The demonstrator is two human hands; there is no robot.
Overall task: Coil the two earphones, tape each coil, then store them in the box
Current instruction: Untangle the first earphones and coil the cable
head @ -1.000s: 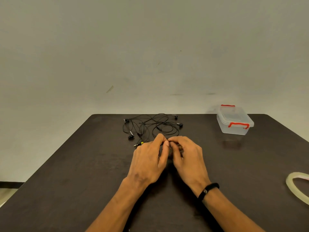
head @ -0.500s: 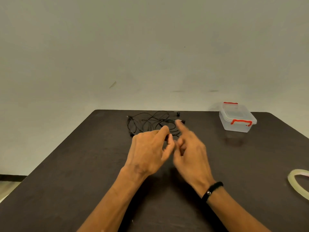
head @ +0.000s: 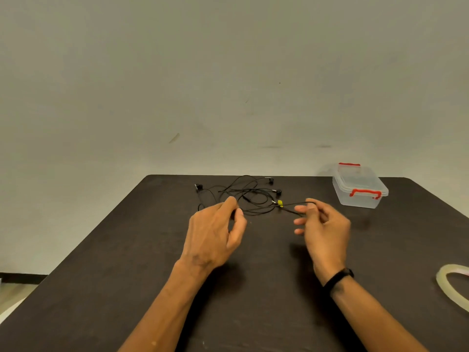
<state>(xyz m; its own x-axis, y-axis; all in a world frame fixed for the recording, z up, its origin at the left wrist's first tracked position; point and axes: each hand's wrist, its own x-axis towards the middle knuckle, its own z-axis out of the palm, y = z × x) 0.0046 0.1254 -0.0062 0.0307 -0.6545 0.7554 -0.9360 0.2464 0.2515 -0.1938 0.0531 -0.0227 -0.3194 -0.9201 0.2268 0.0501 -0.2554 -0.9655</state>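
Observation:
Two black earphones [head: 250, 193] lie tangled together at the far middle of the dark table [head: 127, 250]. One cable with a yellow tag [head: 280, 203] stretches to the right. My right hand [head: 323, 228] pinches that cable's end between thumb and fingers. My left hand [head: 215, 233] pinches a cable at the near left edge of the tangle. A clear plastic box [head: 359, 186] with red latches stands shut at the far right. A roll of clear tape [head: 453, 284] lies at the right edge, partly cut off by the frame.
A plain wall rises just behind the table's far edge. Floor shows past the table's left edge. A black band is on my right wrist [head: 337, 276].
My hands were together near the tangle. They have moved apart, and my right hand has drawn a cable with the yellow tag out to the right.

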